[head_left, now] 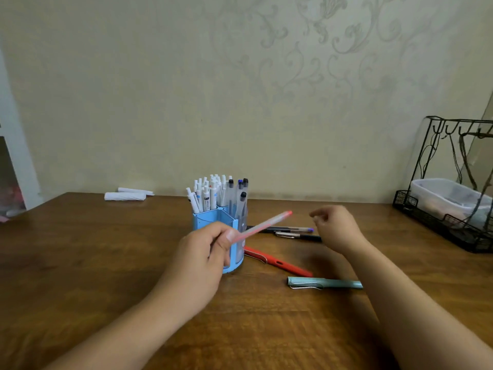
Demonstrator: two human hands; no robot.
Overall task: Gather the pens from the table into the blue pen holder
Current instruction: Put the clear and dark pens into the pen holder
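The blue pen holder (206, 220) stands mid-table, filled with several white and clear pens. My left hand (205, 252) is in front of it and pinches a clear pen with a red cap (264, 224), which slants up to the right and looks blurred. My right hand (334, 225) hovers to the right with fingers loosely curled and nothing in it. On the table lie a red pen (277, 261), a teal pen (324, 283), a clear pen with a purple tip (288, 229) and a black pen (301, 236).
A black wire rack (437, 217) holding a clear plastic box stands at the right edge. Two white paper rolls (125, 196) lie at the back left by the wall. The brown wooden table (80, 263) extends left and toward me.
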